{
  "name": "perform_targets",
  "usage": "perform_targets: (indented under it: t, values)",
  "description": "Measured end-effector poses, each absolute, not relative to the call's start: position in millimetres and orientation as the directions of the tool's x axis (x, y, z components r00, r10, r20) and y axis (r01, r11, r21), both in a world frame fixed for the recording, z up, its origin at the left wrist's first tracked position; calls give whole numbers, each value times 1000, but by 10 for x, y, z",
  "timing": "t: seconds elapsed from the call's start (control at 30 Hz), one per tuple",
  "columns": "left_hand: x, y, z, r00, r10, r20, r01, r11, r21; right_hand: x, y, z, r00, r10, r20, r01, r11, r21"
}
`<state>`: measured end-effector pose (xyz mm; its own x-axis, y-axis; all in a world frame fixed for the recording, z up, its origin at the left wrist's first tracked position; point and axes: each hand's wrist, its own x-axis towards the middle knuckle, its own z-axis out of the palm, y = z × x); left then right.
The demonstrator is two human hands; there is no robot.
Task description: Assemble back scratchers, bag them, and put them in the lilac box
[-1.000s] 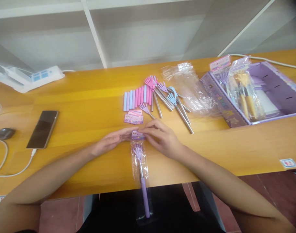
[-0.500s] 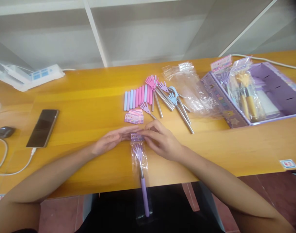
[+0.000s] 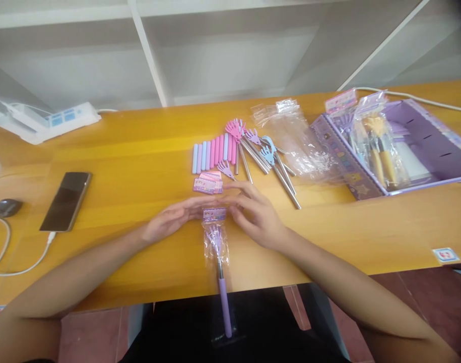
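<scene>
Both hands are open here. The left hand (image 3: 172,220) lies almost flat, fingers straight, while the right hand (image 3: 258,219) has its fingers loosely curved. I can't tell whether any fingertip touches the printed card (image 3: 214,215) between them.

The purple back scratcher (image 3: 224,302) is inside its clear bag (image 3: 225,257), claw end on the table (image 3: 139,151), handle out past the edge above the lap. That's the worry: with neither hand clearly gripping, a forward nudge from the body or a tug on the plastic could tip the heavy end down and drag the lot off.

Look at the card too: any slip of the fingers could leave the top crooked or creased. And mind those fingertips, because the loose cards (image 3: 208,182) lie just beyond them, and a careless sweep would scatter the pile. On the right, the bare metal rods (image 3: 286,187) look round enough to roll if an arm brushes them, and the spare bags (image 3: 306,136), thin and bunched together, could snag or slide.
</scene>
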<state>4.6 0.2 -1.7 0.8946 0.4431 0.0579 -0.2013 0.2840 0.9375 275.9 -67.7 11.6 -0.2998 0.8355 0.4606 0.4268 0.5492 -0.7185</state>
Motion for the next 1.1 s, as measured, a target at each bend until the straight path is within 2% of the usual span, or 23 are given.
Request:
perform_targets:
  t: [0.17, 0.37, 0.5, 0.57, 0.63, 0.9, 1.1]
  values:
    - [36, 8, -32, 891, 453, 37, -190, 297, 936, 2778, -665, 177, -341, 843, 416, 321, 520, -791]
    - [30, -3, -49, 884, 467, 27, -173, 271, 947, 2776, -676, 171, -360, 831, 424, 317, 536, -782]
    - [24, 1, 59, 887, 460, -20, -24, 90, 996, 2774, -684, 172, -312, 844, 436, 334, 527, -782]
    - [20, 9, 111, 889, 453, -74, 97, -29, 995, 2777, -687, 186, -290, 843, 454, 354, 535, -767]
    - [18, 17, 132, 891, 443, -96, 146, -80, 986, 2781, -691, 196, -282, 836, 470, 369, 547, -751]
    - [1, 49, 74, 897, 438, -67, 78, -7, 997, 2793, -718, 87, -414, 751, 515, 436, 660, -612]
    - [3, 37, 92, 906, 422, -38, 48, -13, 999, 2798, -725, 68, -430, 737, 521, 441, 675, -592]
